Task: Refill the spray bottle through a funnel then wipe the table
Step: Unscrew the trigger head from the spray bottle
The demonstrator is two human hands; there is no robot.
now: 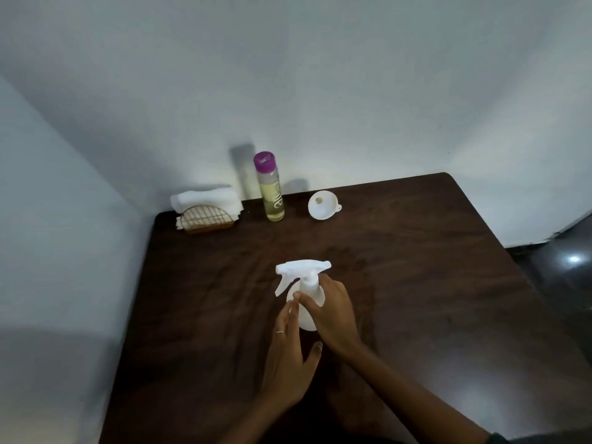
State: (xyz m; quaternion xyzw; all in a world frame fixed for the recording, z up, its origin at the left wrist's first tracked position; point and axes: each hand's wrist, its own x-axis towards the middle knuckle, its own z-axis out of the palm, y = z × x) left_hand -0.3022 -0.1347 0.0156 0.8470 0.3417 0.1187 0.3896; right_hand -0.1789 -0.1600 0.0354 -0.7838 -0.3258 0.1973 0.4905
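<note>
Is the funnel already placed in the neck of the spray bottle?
No, the funnel lies on the table near the far edge, apart from the spray bottle, which keeps its trigger head on.

dark wooden table (pixel 416 283), spray bottle (pixel 306 302), funnel (pixel 323 205), refill bottle (pixel 271 190), napkin holder (pixel 205 213)

- A dark brown wooden table (pixel 416 283) stands pushed into a corner.
- Plain white walls (pixel 320 75) rise behind and left of the table.
- Right of the table, dark glossy floor (pixel 563 277) reflects a light spot.
</note>
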